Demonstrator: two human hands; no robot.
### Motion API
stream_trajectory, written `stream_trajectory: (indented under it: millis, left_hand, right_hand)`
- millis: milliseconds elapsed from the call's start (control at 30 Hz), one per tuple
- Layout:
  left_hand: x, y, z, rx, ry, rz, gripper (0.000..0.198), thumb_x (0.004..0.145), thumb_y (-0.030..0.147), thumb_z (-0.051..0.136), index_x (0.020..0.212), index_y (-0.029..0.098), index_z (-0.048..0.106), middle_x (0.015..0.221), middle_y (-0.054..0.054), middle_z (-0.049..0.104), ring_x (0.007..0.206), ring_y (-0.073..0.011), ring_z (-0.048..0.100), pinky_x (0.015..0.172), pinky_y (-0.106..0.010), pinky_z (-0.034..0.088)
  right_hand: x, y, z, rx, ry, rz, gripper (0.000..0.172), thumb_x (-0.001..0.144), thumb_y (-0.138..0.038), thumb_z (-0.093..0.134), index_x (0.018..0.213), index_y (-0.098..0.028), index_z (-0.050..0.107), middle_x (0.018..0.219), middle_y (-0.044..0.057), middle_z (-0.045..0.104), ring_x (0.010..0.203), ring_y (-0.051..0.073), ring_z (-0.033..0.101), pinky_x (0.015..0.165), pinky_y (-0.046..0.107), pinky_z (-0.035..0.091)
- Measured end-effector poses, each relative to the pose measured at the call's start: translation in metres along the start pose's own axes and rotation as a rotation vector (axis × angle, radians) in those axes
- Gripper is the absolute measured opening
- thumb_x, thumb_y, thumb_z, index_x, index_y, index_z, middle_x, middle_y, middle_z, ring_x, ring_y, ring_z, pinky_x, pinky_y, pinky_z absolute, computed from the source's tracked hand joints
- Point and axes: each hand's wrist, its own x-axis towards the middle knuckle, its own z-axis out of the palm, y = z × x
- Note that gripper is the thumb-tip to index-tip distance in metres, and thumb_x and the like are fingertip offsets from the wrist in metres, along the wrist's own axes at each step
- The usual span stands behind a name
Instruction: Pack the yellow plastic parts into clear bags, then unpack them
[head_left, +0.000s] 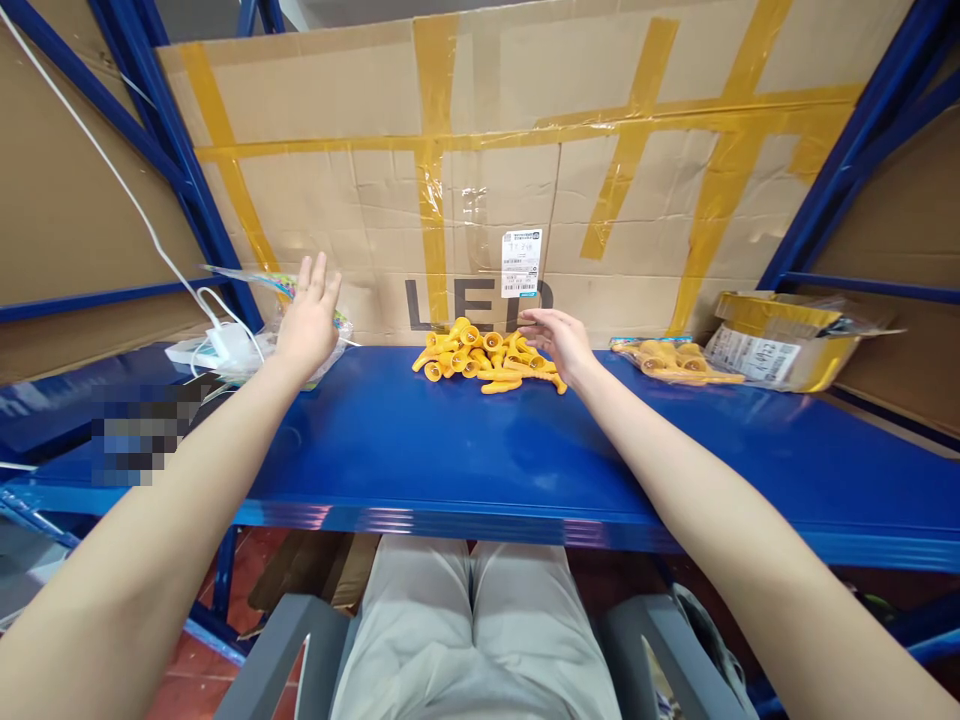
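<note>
A heap of small yellow-orange plastic pieces (480, 358), shaped like pipes with flared cup ends, lies at the back of the blue shelf (450, 450). At the heap's right edge is my right hand (559, 342), fingers stretched out and slightly bent, with nothing seen in it. My left hand (309, 318) is over at the left, fingers extended, in front of some clear plastic bags (336, 335) with colourful print. It partly covers the bags, and whether it touches them I cannot tell.
A white power strip (221, 345) with a cable stands at the left. To the right lie a bag of yellow pieces (671, 360) and an open cardboard box (787, 345). A taped cardboard sheet (345, 220) closes the back; blue posts (847, 150) flank it.
</note>
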Motion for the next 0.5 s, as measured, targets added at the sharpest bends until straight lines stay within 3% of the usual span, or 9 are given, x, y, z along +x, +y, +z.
stream_trajectory:
  millis: [100,200,333,433,500]
  left_hand:
    - [-0.015,-0.002,0.017,0.115,-0.178,-0.031,0.069,0.077,0.006,0.034,0.146,0.009,0.028,0.158,-0.012,0.013,0.146,-0.0205,0.0,0.116,-0.041,0.017]
    - [-0.027,-0.008,0.037,0.261,-0.424,-0.219,0.062,0.08,0.008,0.035,0.141,0.002,0.036,0.153,-0.021,0.024,0.145,-0.0276,0.013,0.113,-0.045,0.024]
    - [-0.034,-0.022,0.052,0.332,-0.699,-0.41,0.056,0.083,0.016,0.041,0.137,0.002,0.042,0.148,-0.025,0.032,0.139,-0.0344,0.028,0.105,-0.045,0.033]
    - [-0.035,-0.035,0.056,0.305,-0.8,-0.49,0.055,0.088,0.029,0.04,0.136,0.002,0.044,0.141,-0.028,0.042,0.129,-0.0378,0.042,0.099,-0.045,0.038]
    - [-0.037,-0.043,0.057,0.288,-0.789,-0.525,0.061,0.09,0.041,0.037,0.135,0.001,0.046,0.139,-0.03,0.043,0.125,-0.0415,0.046,0.096,-0.049,0.04]
  right_hand:
    - [0.0,0.0,0.001,-0.008,-0.005,0.007,0.016,0.068,-0.032,0.067,0.077,-0.018,0.067,0.095,0.003,0.07,0.078,0.013,0.065,0.062,0.022,0.048]
    - [-0.001,0.0,0.001,-0.02,-0.015,0.016,0.014,0.068,-0.03,0.066,0.077,-0.018,0.067,0.095,0.003,0.07,0.078,0.013,0.065,0.061,0.021,0.048]
    - [-0.003,0.0,0.002,-0.054,-0.044,0.025,0.015,0.069,-0.031,0.065,0.078,-0.018,0.066,0.099,0.004,0.07,0.081,0.014,0.065,0.064,0.023,0.049]
    - [-0.004,0.0,0.002,-0.077,-0.067,0.031,0.016,0.07,-0.031,0.065,0.078,-0.018,0.066,0.101,0.005,0.07,0.083,0.015,0.065,0.066,0.024,0.049]
    - [-0.004,0.0,0.002,-0.094,-0.087,0.034,0.016,0.071,-0.031,0.064,0.079,-0.017,0.066,0.102,0.005,0.07,0.084,0.015,0.065,0.067,0.024,0.05]
